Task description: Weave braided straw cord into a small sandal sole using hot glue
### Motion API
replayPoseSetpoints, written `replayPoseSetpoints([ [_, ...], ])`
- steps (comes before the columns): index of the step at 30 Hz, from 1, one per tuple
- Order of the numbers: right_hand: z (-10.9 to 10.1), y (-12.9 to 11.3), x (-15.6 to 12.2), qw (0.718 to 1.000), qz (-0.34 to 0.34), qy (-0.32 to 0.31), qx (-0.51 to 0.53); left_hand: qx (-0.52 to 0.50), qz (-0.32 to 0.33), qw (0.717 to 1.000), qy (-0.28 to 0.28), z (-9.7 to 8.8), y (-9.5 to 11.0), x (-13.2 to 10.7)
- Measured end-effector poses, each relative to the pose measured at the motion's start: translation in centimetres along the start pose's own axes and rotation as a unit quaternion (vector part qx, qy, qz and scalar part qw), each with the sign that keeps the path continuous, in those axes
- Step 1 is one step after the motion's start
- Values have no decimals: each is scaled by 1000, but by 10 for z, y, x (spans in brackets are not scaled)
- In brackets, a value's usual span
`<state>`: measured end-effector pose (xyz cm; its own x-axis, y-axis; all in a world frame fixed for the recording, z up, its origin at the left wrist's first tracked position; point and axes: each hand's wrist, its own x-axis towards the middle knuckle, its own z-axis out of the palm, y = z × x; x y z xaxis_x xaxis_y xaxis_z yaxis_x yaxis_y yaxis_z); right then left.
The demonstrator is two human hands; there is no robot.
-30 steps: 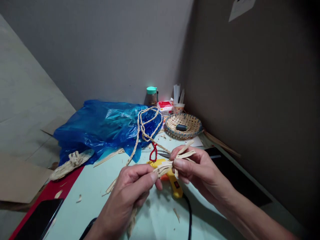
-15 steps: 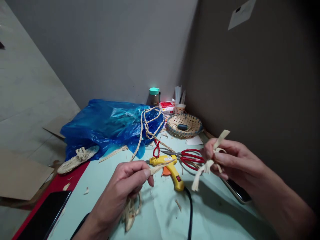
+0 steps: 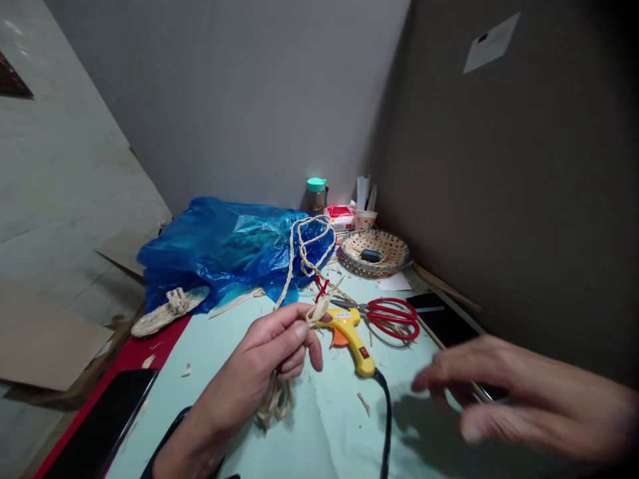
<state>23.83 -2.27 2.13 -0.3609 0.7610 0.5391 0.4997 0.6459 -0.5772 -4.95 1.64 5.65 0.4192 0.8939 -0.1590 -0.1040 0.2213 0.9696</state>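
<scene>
My left hand [image 3: 272, 349] pinches pale, dry husk-like strips [image 3: 320, 309] between thumb and fingers; their loose ends stick up past the fingertips. Below that hand hangs a bunch of similar pale strips [image 3: 272, 407], partly hidden by it. At the right, my right hand [image 3: 514, 392] is blurred by motion, with thumb and fingers apart and nothing visible in it. Just beyond my left fingertips lies a yellow glue gun [image 3: 358, 346] with an orange trigger. Red-handled scissors [image 3: 392, 319] rest behind it. A braided pale cord [image 3: 290, 266] loops up over a blue plastic bag [image 3: 224, 233].
A woven basket [image 3: 349, 256] holds a dark spool. Behind it stand a green-lidded bottle [image 3: 316, 193] and a cup [image 3: 366, 219] of white sticks. A small woven slipper [image 3: 160, 319] sits left. One phone [image 3: 444, 319] lies right, a dark device [image 3: 100, 426] left. The gun's black cable [image 3: 387, 426] runs forward.
My right hand no longer shows the knotted pale strips and has moved lower, opening. Looped pale strips now stand at my left fingertips. The view has shifted slightly.
</scene>
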Motion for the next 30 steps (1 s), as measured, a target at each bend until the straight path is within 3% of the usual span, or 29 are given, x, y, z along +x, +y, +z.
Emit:
replayPoseSetpoints([
  [6,6,-18,78,992,-92,4,-80,41,-4,998,-37,7,5,2],
  [8,18,-23,91,986,-135,-11,-94,37,-10,998,-45,6,2,4],
  [13,53,-27,97,954,-233,-124,-145,-46,2,998,-49,-1,-9,9],
  [17,58,-21,96,957,-230,-112,-134,-2,-1,1000,-15,-5,-5,3],
  [23,57,-13,94,972,-200,-76,-93,189,6,980,58,-17,7,-10],
  [30,71,-13,80,992,-81,-95,-16,240,-20,965,104,-34,-10,-18],
])
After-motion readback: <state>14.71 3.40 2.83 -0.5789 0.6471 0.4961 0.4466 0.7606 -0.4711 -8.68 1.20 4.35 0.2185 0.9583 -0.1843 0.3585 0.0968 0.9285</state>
